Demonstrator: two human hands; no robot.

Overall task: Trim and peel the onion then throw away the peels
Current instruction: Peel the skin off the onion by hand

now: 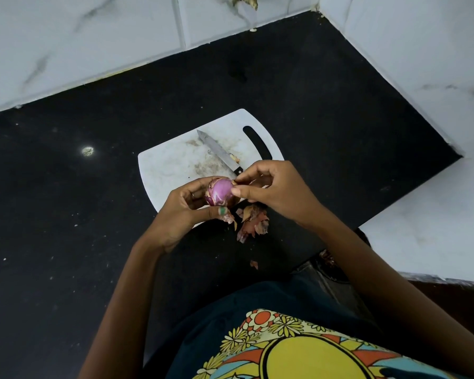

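— What is shown at the counter?

— A red onion (221, 191) is held above the near edge of a white cutting board (175, 165), cupped in the curled fingers of the left hand (184, 212). A flap of dry skin at the onion's top is pinched between thumb and forefinger of the right hand (268, 190). Glossy purple flesh is already exposed on the upper face; papery scraps are seen clinging lower down.

— What could go wrong from here?

— The skin may be torn short if it is pulled too sharply, and thin strips would be left stuck to the bulb. The smooth, peeled surface could be let slip from the left hand, since little dry skin is left to give purchase. Loose flakes may also be scattered: a pile of peels (253, 221) is lying half off the board at 5 o'clock from the onion, and one stray piece (254, 264) is already found nearer the body, on the black countertop (66, 214). More could be missed at disposal.

— And what else is around?

— A kitchen knife (219, 153) is laid on the board at 12 o'clock from the onion, its handle end close beside the right hand's fingers, its tip pointed away towards 11 o'clock. It could be knocked by a hurried reach. White marble-patterned tiled walls (93, 45) are seen behind and to the right. No bin is visible, so the place for the peels cannot be told.
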